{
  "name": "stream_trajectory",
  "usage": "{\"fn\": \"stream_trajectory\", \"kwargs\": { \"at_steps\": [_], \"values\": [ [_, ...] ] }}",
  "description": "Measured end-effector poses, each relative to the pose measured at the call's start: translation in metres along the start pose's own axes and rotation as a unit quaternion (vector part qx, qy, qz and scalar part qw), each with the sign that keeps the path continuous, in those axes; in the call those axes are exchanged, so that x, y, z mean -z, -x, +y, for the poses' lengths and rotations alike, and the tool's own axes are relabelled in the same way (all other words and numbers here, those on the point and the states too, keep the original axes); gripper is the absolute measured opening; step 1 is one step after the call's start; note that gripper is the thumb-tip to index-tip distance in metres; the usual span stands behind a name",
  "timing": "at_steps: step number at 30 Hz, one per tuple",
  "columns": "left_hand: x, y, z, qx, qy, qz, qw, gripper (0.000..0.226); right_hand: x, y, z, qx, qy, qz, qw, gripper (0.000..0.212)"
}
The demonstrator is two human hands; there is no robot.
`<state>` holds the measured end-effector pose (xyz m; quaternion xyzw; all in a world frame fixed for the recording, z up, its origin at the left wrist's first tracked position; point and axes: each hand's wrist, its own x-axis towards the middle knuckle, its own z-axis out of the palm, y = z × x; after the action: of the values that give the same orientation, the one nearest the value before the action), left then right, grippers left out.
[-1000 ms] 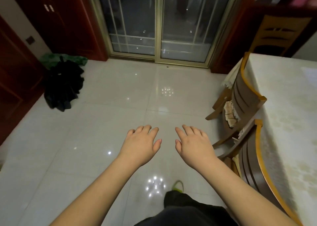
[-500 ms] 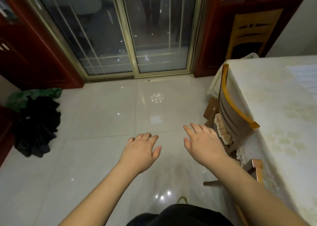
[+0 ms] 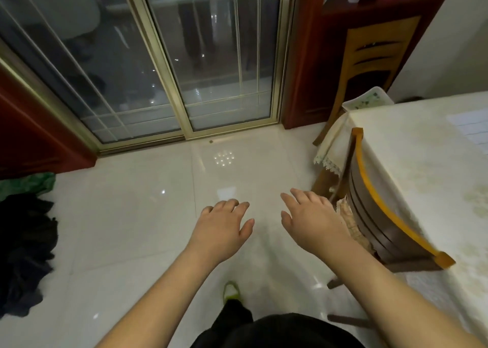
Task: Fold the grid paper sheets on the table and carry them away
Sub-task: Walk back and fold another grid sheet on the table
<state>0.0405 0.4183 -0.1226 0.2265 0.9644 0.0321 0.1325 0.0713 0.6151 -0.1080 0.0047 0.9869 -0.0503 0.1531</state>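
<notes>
Both arms out in front of me, palms down over the floor [image 3: 137, 215]. My left hand [image 3: 221, 228] hangs with fingers loosely spread and empty; my right hand [image 3: 311, 221] the same, fingers fanned, gripping nothing, its outer edge just beside the back of the nearer chair [image 3: 383, 215] but whether it touches I cannot tell. Open room — pale glossy tile runs wide from my feet to the sliding glass door [image 3: 163, 65] ahead, bounded left by dark red wood panelling [image 3: 39, 141] and a heap of dark cloth [image 3: 23, 252] with something green [image 3: 29, 184] behind it. Right side is tight: the desk [image 3: 422, 168] under its cream cloth fills that edge, its near corner draped, cloth hanging past the rim. Grid paper [image 3: 472, 128] lies flat on the desk at the far right, cut by the frame edge — one sheet-shape visible; whether more are stacked I cannot tell. Well apart from both hands. Count: two chairs, one tucked against the desk side, a second [image 3: 375, 54] by the red cabinet [image 3: 311, 57]; two glass door panels; one shoe tip [image 3: 231, 291], yellow-green, below my left wrist.
</notes>
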Motion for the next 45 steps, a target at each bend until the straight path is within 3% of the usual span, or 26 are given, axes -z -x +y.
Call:
{"fn": "stream_trajectory", "kwargs": {
  "at_steps": [7, 13, 29, 34, 40, 45],
  "values": [
    [0.054, -0.087, -0.072, -0.036, -0.017, 0.033, 0.999, 0.055, 0.031, -0.085, -0.037, -0.034, 0.0, 0.004, 0.999, 0.053],
    [0.067, -0.163, -0.076, -0.094, 0.0, 0.008, 0.996, 0.054, 0.053, -0.143, -0.018, -0.091, -0.024, 0.003, 0.996, 0.053],
    [0.122, -0.405, 0.009, -0.24, -0.097, 0.0, 0.966, 0.058, 0.12, -0.294, 0.135, -0.171, -0.063, 0.037, 0.983, 0.054],
    [0.13, -0.465, 0.044, -0.294, -0.109, -0.002, 0.95, 0.082, 0.128, -0.316, 0.175, -0.213, -0.093, 0.029, 0.972, 0.056],
    [0.139, -0.537, 0.078, -0.372, -0.102, -0.012, 0.923, 0.076, 0.131, -0.346, 0.22, -0.292, -0.095, 0.022, 0.951, 0.056],
    [0.152, -0.614, 0.098, -0.428, -0.098, -0.027, 0.898, 0.055, 0.148, -0.381, 0.256, -0.377, -0.084, 0.029, 0.922, 0.055]
  ]
}}
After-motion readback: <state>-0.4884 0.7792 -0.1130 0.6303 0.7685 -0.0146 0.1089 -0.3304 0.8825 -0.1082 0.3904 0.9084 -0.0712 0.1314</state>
